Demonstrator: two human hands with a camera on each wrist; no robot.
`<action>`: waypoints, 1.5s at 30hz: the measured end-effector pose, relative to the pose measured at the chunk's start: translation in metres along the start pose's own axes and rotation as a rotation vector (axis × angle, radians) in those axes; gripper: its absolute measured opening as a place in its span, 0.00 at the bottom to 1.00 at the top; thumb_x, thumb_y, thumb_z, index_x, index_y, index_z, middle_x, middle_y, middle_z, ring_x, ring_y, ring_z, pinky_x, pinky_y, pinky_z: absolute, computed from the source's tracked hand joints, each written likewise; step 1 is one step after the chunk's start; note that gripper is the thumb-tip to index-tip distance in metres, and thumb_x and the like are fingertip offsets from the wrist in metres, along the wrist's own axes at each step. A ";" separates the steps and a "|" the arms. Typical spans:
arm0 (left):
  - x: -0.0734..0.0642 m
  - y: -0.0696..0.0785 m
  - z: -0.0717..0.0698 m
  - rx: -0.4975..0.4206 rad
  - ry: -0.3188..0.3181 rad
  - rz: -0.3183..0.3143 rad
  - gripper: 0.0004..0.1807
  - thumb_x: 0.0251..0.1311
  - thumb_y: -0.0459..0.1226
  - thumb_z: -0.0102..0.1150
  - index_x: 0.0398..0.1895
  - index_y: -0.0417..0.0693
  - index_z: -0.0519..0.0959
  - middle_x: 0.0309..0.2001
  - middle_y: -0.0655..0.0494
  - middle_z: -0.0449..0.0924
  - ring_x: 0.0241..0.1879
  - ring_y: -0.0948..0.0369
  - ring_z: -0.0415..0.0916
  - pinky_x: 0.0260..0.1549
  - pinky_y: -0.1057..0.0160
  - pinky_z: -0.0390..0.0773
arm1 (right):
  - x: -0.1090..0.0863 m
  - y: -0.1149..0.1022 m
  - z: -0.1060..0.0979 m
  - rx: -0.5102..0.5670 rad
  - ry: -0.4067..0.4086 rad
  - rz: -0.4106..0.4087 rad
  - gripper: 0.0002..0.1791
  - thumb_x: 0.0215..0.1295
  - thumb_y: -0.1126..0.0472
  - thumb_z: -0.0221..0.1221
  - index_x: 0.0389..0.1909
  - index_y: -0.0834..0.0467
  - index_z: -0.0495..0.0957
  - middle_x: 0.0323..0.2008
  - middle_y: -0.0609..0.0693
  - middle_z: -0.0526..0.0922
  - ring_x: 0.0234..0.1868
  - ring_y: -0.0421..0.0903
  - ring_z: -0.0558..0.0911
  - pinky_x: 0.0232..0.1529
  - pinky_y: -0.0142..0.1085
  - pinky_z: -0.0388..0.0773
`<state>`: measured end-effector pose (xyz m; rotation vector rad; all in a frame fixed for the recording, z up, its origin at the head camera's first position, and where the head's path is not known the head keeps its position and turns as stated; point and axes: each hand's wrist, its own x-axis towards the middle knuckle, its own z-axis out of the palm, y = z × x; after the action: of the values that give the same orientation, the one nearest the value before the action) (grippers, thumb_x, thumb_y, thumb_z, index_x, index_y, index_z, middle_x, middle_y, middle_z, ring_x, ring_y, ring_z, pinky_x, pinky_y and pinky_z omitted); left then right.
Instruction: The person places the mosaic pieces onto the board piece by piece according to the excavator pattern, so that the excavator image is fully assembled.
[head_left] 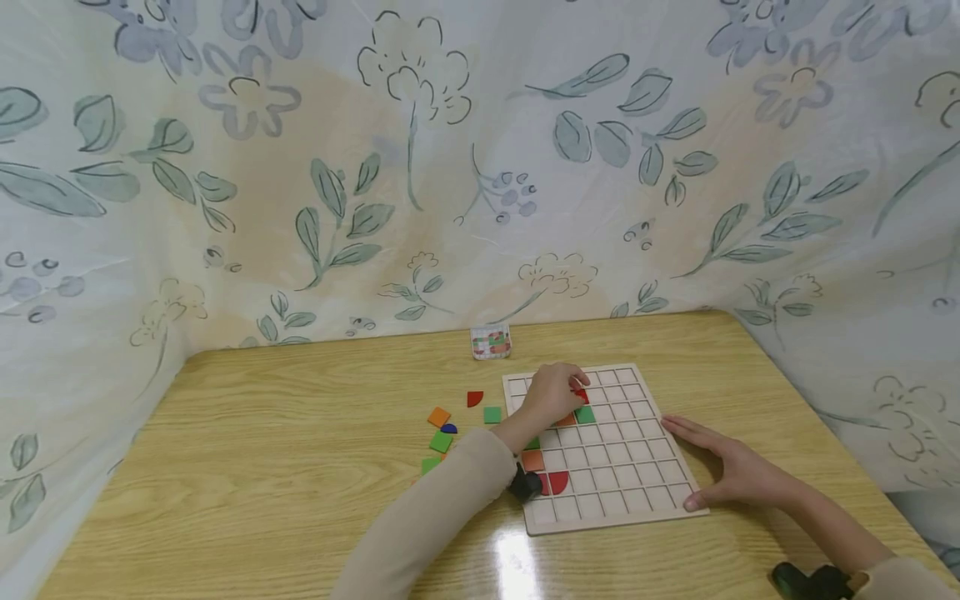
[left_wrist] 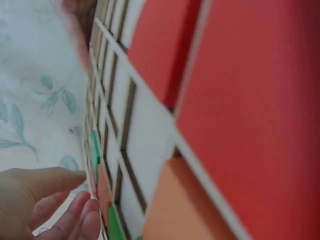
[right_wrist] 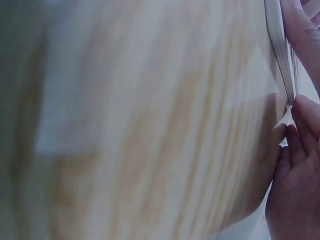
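A pale wooden grid board lies on the table, with red, orange and green pieces in some of its cells. Over its upper left part is my left hand, its fingertips at a red piece beside a green square and an orange square. In the left wrist view, a gap shows between that hand's thumb and fingers, with nothing visibly pinched. My right hand rests against the board's right edge, fingers extended, thumb by the near right corner. Lower left on the board lies a red rounded piece.
Left of the board are loose pieces: a red quarter circle, an orange square, a blue piece and several green squares, one near the board. A small patterned card stands behind. Floral cloth hangs around the wooden table.
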<state>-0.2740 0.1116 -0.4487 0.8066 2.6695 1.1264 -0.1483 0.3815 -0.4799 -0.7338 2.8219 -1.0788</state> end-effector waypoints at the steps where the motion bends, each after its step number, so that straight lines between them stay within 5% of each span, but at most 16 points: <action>1: 0.000 -0.001 -0.001 0.005 -0.006 -0.005 0.10 0.51 0.31 0.63 0.39 0.48 0.82 0.33 0.56 0.81 0.27 0.67 0.74 0.20 0.74 0.68 | 0.000 0.000 0.000 0.002 0.000 -0.001 0.54 0.36 0.51 0.73 0.67 0.60 0.58 0.68 0.55 0.58 0.64 0.18 0.46 0.54 0.10 0.43; 7: -0.006 -0.007 -0.020 -0.040 -0.081 -0.054 0.11 0.55 0.41 0.61 0.42 0.55 0.81 0.36 0.63 0.80 0.33 0.67 0.74 0.26 0.71 0.70 | 0.000 0.003 0.002 0.004 -0.009 0.002 0.55 0.36 0.52 0.73 0.67 0.60 0.58 0.67 0.61 0.58 0.64 0.17 0.46 0.54 0.10 0.44; 14: -0.017 -0.026 -0.060 -0.248 -0.138 0.007 0.16 0.58 0.40 0.60 0.48 0.46 0.79 0.41 0.56 0.80 0.38 0.63 0.77 0.35 0.69 0.75 | -0.002 0.005 0.001 -0.013 -0.007 -0.012 0.55 0.36 0.52 0.74 0.67 0.61 0.58 0.66 0.63 0.58 0.64 0.18 0.46 0.54 0.10 0.44; 24: -0.051 -0.053 -0.111 -0.322 -0.090 -0.066 0.15 0.58 0.40 0.59 0.48 0.46 0.79 0.47 0.53 0.79 0.42 0.59 0.76 0.42 0.63 0.76 | -0.001 0.005 -0.001 -0.043 0.001 -0.015 0.55 0.36 0.51 0.74 0.67 0.60 0.58 0.66 0.62 0.59 0.64 0.17 0.46 0.54 0.10 0.43; 27: -0.061 -0.057 -0.118 -0.320 -0.070 -0.092 0.14 0.58 0.40 0.59 0.46 0.47 0.79 0.45 0.55 0.80 0.41 0.59 0.76 0.41 0.63 0.76 | -0.001 0.005 -0.003 -0.046 0.001 -0.015 0.55 0.36 0.52 0.74 0.67 0.60 0.58 0.67 0.61 0.58 0.64 0.17 0.46 0.54 0.10 0.43; 38: -0.117 -0.080 -0.134 -0.241 -0.117 -0.040 0.16 0.55 0.36 0.62 0.47 0.41 0.78 0.47 0.45 0.79 0.41 0.57 0.75 0.40 0.61 0.77 | 0.000 0.004 -0.001 -0.045 0.002 -0.018 0.54 0.36 0.52 0.74 0.67 0.60 0.58 0.68 0.58 0.58 0.64 0.17 0.45 0.54 0.10 0.42; 45: -0.173 -0.090 -0.132 -0.091 -0.283 0.030 0.17 0.48 0.36 0.68 0.44 0.47 0.79 0.45 0.56 0.79 0.45 0.55 0.72 0.46 0.57 0.73 | 0.000 0.003 0.001 -0.039 -0.009 -0.012 0.55 0.37 0.52 0.73 0.68 0.60 0.58 0.69 0.56 0.57 0.63 0.16 0.45 0.53 0.09 0.42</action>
<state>-0.2074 -0.1134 -0.4314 0.9171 2.3656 1.0444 -0.1488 0.3825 -0.4826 -0.7580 2.8419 -1.0225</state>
